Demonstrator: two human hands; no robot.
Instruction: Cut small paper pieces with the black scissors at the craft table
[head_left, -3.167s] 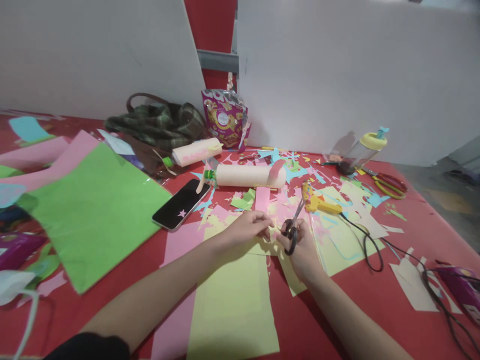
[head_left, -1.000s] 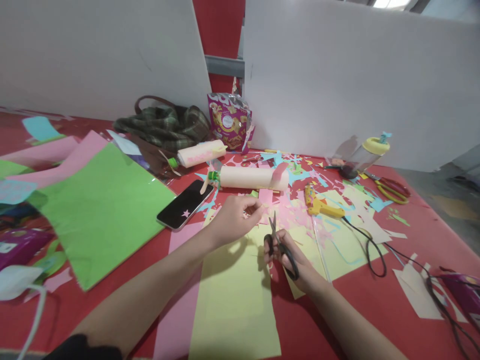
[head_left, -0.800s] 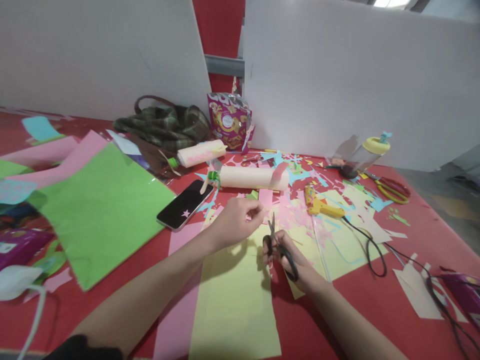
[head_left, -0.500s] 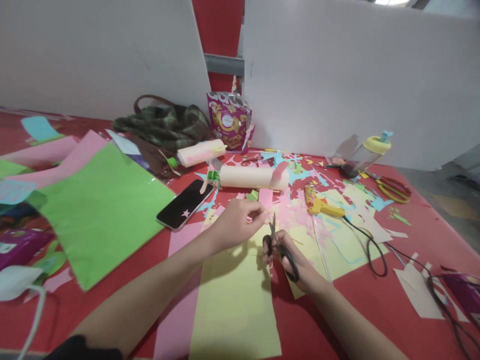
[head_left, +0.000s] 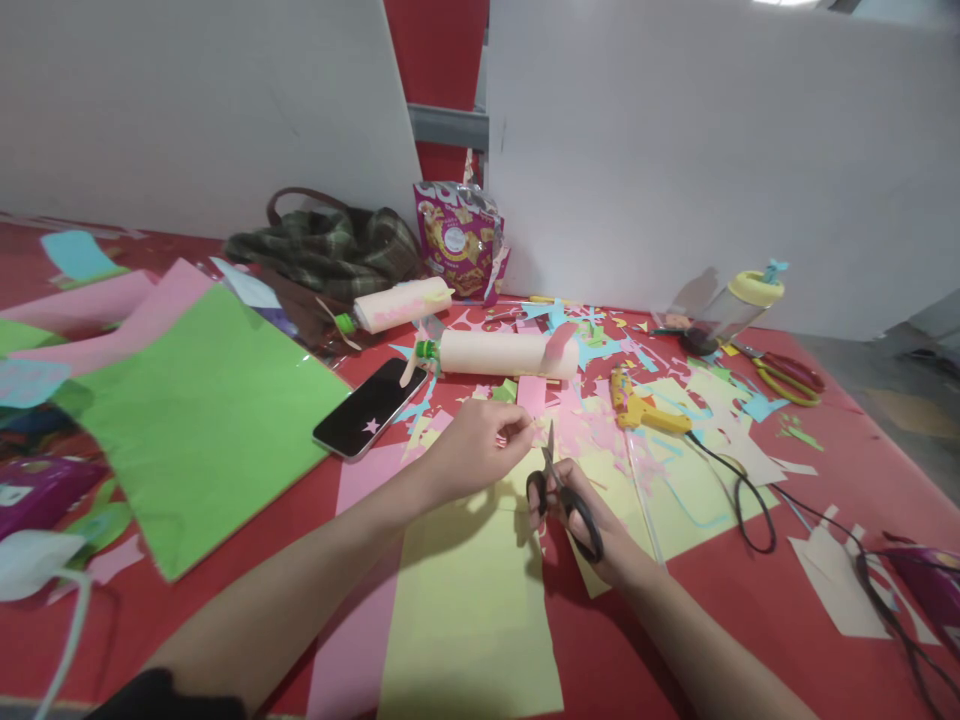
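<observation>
One pair of scissors (head_left: 556,475) gripped in right hand (head_left: 611,545), blades (head_left: 550,455) just beside curled left hand (head_left: 474,450), its hold unclear.

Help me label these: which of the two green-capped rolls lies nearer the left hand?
The longer cream roll, with a pink strip near its uncapped end. The shorter, pink-patched roll lies farther from the left hand, near the plaid fabric.

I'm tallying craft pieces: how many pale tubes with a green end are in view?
2. The nearer tube lies beyond the left hand; the farther tube lies behind it, by the purple bag. Others could be hidden under the green sheet.
</observation>
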